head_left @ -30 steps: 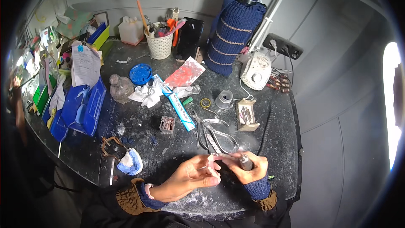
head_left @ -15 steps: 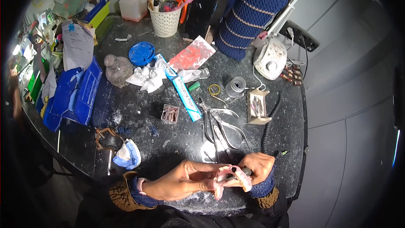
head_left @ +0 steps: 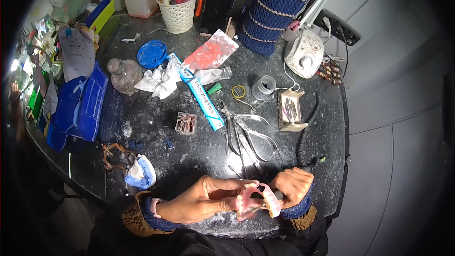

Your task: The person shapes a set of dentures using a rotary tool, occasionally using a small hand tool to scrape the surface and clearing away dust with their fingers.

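My left hand (head_left: 201, 203) pinches a pink denture (head_left: 242, 205) between thumb and fingers, close to the table's front edge. The denture is a curved arch with an opening in its middle and pale teeth along the rim. Right beside it, my right hand (head_left: 292, 187) is closed around a dark rotary handpiece (head_left: 279, 195), mostly hidden by the fingers. Its tip lies at the denture's inner side; exact contact is hard to make out. A coiled black cord (head_left: 302, 147) runs up the table from near my right hand.
Metal pliers (head_left: 253, 135) lie ahead of my hands. A blue-and-white plaster model (head_left: 141, 173) and brown articulator frame (head_left: 108, 155) sit left. Beyond are a bur holder (head_left: 290, 114), a small box of pins (head_left: 186, 123), a long blue carton (head_left: 204, 99) and a white control unit (head_left: 305, 59).
The denture has been tilted, so its arch and middle opening show more widely. My right hand has stayed closed on the handpiece. The view has shifted slightly.
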Demonstrator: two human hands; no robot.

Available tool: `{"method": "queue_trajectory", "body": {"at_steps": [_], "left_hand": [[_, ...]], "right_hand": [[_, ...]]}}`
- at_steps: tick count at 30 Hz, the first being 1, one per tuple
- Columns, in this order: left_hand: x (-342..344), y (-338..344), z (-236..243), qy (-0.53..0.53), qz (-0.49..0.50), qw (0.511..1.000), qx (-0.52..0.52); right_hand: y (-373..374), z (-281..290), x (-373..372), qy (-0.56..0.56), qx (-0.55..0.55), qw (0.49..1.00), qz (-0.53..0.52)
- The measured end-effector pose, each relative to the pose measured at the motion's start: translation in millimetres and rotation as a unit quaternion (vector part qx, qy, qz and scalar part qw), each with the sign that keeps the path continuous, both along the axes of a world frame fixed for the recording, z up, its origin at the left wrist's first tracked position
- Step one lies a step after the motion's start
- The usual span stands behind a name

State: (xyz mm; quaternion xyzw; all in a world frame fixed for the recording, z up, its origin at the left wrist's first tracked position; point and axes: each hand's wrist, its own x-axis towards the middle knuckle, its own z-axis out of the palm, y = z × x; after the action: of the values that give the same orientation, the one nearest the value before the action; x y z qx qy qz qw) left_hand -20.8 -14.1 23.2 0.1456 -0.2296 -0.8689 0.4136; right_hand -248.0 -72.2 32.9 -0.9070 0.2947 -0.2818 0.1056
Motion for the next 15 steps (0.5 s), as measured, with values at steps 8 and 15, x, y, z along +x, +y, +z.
{"method": "queue_trajectory", "body": {"at_steps": [8, 15], "left_hand": [[-2, -7, 11, -0.033, 0.039, 0.997, 0.060], [13, -18, 9, -0.108, 0.260, 0.959, -0.018]], "right_hand": [[-3, 2, -6, 0.023, -0.024, 0.999, -0.023], [-87, 35, -21, 0.012, -0.038, 0.922, -0.385]]}}
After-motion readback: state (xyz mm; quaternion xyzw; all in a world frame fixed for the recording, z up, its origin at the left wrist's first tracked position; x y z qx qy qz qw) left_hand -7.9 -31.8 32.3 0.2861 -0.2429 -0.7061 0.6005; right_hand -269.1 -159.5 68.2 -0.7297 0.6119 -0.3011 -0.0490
